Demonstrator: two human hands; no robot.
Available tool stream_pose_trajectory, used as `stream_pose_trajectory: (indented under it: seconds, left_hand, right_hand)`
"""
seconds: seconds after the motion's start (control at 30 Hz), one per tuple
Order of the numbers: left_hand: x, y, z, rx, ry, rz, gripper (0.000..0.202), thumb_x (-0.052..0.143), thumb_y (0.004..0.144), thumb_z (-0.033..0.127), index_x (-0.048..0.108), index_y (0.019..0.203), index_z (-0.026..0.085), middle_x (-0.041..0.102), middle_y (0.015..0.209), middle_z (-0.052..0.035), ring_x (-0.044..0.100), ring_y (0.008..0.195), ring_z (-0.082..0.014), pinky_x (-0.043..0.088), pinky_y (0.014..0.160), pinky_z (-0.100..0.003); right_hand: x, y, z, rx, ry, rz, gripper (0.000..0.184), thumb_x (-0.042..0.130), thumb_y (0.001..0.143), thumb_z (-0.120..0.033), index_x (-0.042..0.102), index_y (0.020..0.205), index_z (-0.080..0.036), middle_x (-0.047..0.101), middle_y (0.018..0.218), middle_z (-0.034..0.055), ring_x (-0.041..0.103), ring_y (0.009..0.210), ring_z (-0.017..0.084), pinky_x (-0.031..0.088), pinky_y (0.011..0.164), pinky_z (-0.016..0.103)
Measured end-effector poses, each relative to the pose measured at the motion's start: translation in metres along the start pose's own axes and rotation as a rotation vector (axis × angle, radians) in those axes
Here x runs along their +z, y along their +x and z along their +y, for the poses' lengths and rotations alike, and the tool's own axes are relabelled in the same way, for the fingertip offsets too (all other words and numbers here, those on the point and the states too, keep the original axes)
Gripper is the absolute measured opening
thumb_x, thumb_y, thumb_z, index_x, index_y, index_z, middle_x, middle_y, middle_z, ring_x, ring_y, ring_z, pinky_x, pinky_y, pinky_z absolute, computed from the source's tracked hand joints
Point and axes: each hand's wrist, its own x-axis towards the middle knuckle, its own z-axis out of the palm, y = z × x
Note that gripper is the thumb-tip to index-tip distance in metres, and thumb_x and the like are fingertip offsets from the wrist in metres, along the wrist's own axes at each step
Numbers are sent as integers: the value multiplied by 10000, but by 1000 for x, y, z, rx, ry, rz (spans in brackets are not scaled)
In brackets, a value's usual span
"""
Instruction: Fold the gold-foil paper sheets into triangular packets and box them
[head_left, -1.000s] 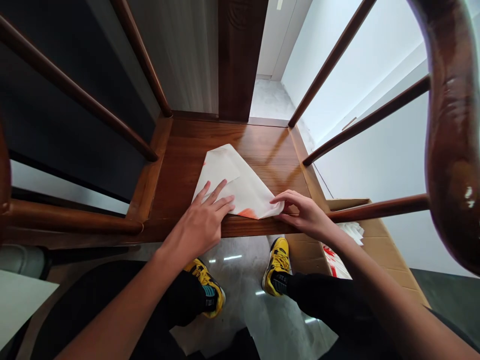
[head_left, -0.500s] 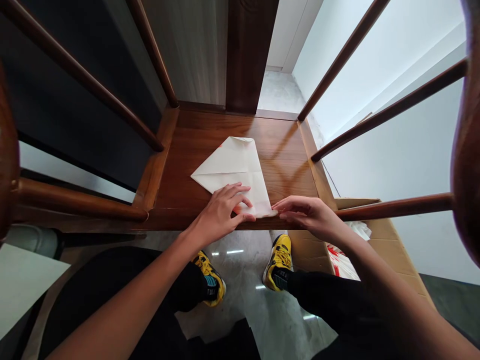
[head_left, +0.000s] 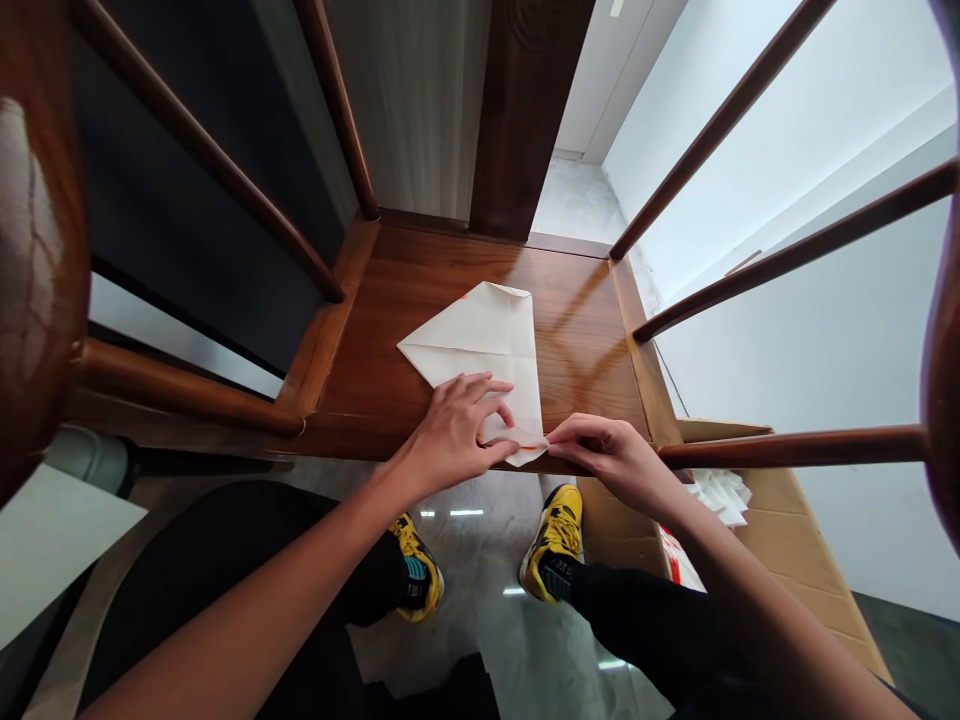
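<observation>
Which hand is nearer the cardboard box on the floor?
Right. The right hand is beside and above the cardboard box, its fingers at the folded paper. The left hand rests on the paper's far side from the box, farther away.

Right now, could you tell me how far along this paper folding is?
The white paper already lies folded into a pointed shape on the wooden chair seat. In hand: the left hand presses it while the right hand pinches its near corner. Left: that corner looks unflattened.

Folded paper (head_left: 472, 335), lower part under fingers (head_left: 491, 392)
</observation>
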Motion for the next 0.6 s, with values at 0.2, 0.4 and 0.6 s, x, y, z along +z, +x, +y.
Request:
stream_pose_trajectory:
  seconds: [0.2,0.4,0.6]
  left_hand:
    - [12,2,9,-78,84,53,308,866,823,461,655,926,262,650,1429,0,474,1447,-280,283,1237,-513]
    - [15,4,15,-102,140,70,317,832,851,477,627,929,248,630,1397,-7,510,1358,-267,289,1198,-507]
    - [18,5,19,-116,184,74,281,789,860,446,610,933,241,592,1409,-40,461,1396,-285,277,1202,-531]
  right_hand:
    - [0,4,3,64,12,12,241,780,882,-481,829,886,-244,761,896,43,671,822,196,498,751,341]
    - [0,7,5,66,7,-9,199,798,866,-448,820,839,-252,740,879,28,648,804,185,472,737,330]
    - [0,12,7,92,24,-27,206,830,828,-458,840,841,-252,741,888,28,645,812,185,458,738,333]
